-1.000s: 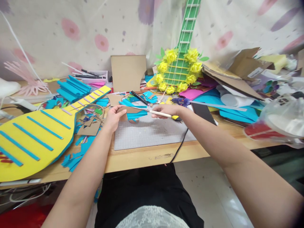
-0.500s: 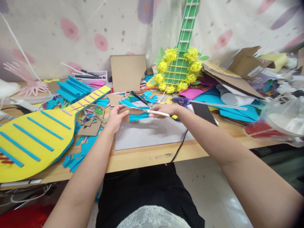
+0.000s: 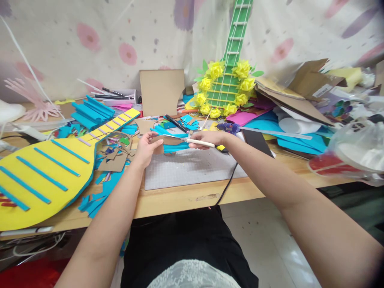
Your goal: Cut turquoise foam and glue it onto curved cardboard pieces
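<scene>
At centre frame, the left hand (image 3: 145, 149) pinches a brown cardboard piece (image 3: 169, 141) between thumb and fingers. The right hand (image 3: 212, 139), curled closed, grips white-handled scissors (image 3: 201, 143), blades pointing left along the cardboard. Both forearms stretch inward from the lower corners over the desk (image 3: 177, 199).

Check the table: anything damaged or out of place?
Yes: a rough brown patch at the front of the table, unlike the smooth wood around it. Blue scraps lie strewn left of the mat, looking untidy.
</scene>
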Demonstrator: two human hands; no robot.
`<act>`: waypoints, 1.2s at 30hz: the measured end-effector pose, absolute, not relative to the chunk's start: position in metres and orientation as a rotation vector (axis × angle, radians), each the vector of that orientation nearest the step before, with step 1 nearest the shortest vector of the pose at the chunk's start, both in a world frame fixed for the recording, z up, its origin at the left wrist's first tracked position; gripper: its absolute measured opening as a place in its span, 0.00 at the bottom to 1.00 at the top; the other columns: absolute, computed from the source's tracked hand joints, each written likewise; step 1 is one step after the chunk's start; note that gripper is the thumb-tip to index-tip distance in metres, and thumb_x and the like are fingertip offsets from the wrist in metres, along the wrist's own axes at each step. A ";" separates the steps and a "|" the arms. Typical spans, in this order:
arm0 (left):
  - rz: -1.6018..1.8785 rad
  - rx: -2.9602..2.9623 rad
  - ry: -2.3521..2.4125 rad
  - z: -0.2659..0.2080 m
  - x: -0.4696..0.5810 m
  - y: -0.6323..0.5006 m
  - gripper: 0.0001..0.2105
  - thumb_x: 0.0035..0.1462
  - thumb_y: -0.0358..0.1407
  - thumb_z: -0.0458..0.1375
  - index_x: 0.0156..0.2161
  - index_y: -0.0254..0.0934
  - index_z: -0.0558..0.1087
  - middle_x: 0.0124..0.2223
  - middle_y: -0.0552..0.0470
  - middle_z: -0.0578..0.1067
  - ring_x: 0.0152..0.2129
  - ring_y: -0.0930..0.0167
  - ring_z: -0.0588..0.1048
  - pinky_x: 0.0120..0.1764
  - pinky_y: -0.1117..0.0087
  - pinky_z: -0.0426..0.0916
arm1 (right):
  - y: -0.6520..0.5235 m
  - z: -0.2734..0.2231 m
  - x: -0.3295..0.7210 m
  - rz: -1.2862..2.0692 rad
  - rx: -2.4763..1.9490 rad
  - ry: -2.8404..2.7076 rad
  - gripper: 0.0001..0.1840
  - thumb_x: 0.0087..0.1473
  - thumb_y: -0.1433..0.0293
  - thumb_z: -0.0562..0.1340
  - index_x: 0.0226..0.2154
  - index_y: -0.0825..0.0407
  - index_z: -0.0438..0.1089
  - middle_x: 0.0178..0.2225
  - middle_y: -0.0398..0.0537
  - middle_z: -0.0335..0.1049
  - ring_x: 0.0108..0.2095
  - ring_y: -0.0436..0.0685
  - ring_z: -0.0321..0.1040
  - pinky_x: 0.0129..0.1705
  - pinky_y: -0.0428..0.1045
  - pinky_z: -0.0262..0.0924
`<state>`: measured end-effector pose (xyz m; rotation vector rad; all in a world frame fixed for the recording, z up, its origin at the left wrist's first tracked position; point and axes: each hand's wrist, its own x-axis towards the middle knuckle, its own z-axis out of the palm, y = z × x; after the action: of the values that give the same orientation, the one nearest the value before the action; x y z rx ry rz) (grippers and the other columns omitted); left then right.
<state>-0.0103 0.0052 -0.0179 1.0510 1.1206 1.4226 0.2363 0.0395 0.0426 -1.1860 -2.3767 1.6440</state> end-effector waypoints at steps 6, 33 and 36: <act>1.422 1.067 1.106 -0.016 -0.009 0.004 0.21 0.32 0.34 0.68 0.35 0.38 0.67 0.33 0.53 0.71 0.31 0.72 0.71 0.34 0.72 0.64 | 0.042 0.041 0.233 1.630 -1.141 -2.515 0.28 0.47 0.45 0.59 0.25 0.55 0.60 0.15 0.36 0.54 0.16 0.43 0.52 0.18 0.42 0.48; 1.373 0.883 1.126 -0.014 -0.007 0.003 0.24 0.26 0.35 0.69 0.29 0.38 0.59 0.26 0.59 0.69 0.22 0.74 0.69 0.26 0.73 0.61 | 0.038 0.038 0.229 1.695 -1.088 -2.457 0.29 0.48 0.44 0.56 0.23 0.55 0.62 0.12 0.37 0.53 0.13 0.43 0.50 0.15 0.41 0.44; 1.362 0.865 1.124 -0.012 -0.006 0.002 0.25 0.25 0.34 0.69 0.29 0.38 0.59 0.27 0.59 0.69 0.23 0.74 0.69 0.27 0.73 0.62 | 0.038 0.040 0.232 1.731 -1.069 -2.461 0.30 0.50 0.43 0.54 0.24 0.56 0.62 0.12 0.37 0.54 0.14 0.44 0.51 0.16 0.42 0.47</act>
<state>-0.0056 0.0018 -0.0123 0.8652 1.1238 1.3621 0.2317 0.0376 0.0399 -1.0694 -2.4605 1.7312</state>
